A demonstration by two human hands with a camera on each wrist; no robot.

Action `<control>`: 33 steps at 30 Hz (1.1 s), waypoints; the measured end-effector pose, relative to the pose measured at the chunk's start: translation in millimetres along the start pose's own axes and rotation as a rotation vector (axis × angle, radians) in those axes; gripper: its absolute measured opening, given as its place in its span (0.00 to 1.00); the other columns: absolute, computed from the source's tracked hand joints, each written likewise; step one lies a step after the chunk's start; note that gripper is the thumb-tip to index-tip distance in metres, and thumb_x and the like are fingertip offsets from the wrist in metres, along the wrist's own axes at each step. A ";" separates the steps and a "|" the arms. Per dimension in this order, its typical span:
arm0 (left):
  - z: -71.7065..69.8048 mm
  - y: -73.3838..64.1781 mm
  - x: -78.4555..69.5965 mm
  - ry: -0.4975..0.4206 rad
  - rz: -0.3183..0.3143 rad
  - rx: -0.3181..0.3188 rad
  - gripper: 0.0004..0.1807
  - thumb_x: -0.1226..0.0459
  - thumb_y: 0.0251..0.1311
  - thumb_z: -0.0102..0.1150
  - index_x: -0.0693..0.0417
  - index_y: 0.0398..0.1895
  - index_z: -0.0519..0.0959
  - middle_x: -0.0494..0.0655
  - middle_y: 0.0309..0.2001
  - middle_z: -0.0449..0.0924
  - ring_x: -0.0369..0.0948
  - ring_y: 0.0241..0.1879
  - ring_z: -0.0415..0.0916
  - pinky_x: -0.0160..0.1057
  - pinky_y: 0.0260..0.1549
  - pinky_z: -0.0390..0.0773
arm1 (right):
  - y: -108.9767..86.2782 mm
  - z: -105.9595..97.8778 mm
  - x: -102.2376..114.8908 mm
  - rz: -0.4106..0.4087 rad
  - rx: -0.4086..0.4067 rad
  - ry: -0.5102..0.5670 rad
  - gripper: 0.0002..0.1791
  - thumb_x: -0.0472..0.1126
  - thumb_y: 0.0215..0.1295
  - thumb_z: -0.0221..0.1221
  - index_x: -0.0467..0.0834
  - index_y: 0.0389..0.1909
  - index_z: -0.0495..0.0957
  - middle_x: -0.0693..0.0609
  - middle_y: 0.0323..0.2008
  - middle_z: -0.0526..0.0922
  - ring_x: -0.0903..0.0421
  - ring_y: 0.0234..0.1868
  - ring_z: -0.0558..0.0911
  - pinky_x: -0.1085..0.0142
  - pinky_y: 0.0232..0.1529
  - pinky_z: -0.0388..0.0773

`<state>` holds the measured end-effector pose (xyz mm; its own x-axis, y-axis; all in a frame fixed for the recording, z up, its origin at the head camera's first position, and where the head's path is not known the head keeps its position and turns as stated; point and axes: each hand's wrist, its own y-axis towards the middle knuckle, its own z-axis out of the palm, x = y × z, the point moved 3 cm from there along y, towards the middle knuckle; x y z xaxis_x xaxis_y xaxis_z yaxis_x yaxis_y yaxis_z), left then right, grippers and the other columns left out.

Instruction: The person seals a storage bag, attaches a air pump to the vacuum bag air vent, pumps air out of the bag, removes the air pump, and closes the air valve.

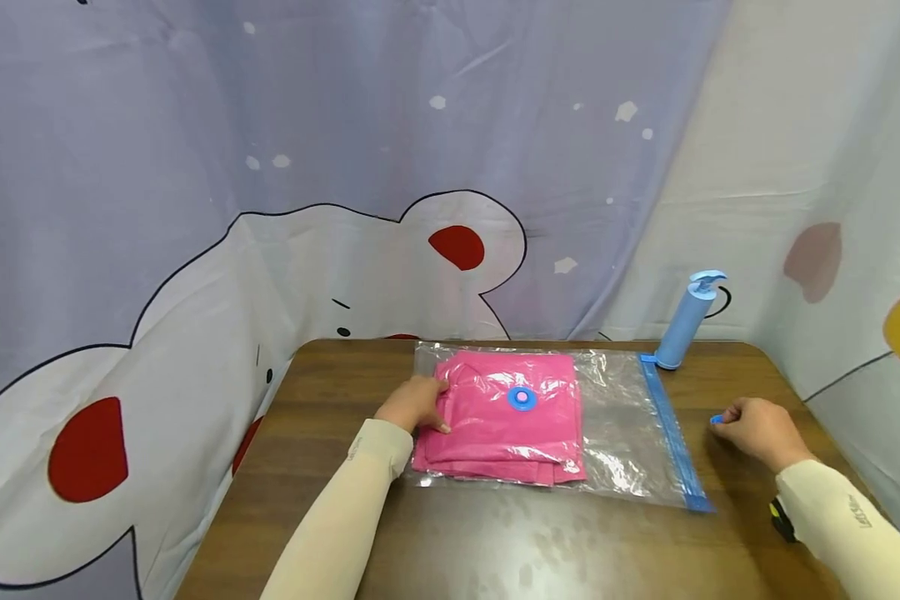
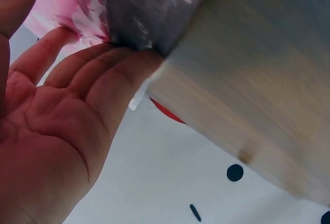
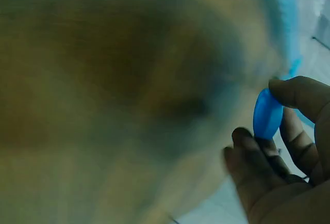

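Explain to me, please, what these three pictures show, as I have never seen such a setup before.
There is no machine: a person works bare-handed. The widest picture comes from a camera on the head, looking forward and down; the others come from cameras on each wrist. On the brown table lies a clear plastic bag with folded pink cloth inside, a round blue valve on top and a blue strip along its right end. A blue pump is at the far right. The left hand touches the bag's left side; the right hand pinches a small blue piece.
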<state>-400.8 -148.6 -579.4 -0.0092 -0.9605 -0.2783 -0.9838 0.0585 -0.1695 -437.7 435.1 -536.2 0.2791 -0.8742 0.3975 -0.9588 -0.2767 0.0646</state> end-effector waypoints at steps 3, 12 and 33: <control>1.9 2.0 12.8 -0.012 -0.022 0.019 0.57 0.47 0.45 0.95 0.42 0.83 0.78 0.55 0.74 0.85 0.55 0.70 0.84 0.60 0.74 0.83 | -4.0 16.7 -5.3 -0.001 0.031 0.003 0.14 0.44 0.73 0.73 0.41 0.30 0.83 0.49 0.29 0.85 0.54 0.31 0.76 0.59 0.35 0.74; 18.1 19.6 28.2 -0.006 -0.003 0.026 0.59 0.46 0.43 0.95 0.42 0.83 0.77 0.58 0.73 0.85 0.59 0.69 0.84 0.62 0.74 0.83 | -7.7 28.9 -12.1 0.034 0.098 0.011 0.11 0.42 0.73 0.73 0.39 0.36 0.85 0.41 0.38 0.90 0.44 0.38 0.86 0.42 0.44 0.84; -40.4 -42.4 -37.5 -0.129 -0.064 0.086 0.51 0.51 0.59 0.88 0.52 0.84 0.75 0.58 0.74 0.84 0.51 0.60 0.82 0.56 0.70 0.86 | 14.4 -14.1 -14.6 0.121 0.123 0.097 0.44 0.51 0.83 0.61 0.15 0.72 0.58 0.10 0.68 0.71 0.13 0.64 0.78 0.25 0.64 0.79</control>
<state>-366.0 -126.0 -523.7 0.0817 -0.9204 -0.3824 -0.9626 0.0265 -0.2695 -456.4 449.5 -528.2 0.1499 -0.8632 0.4822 -0.9697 -0.2236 -0.0987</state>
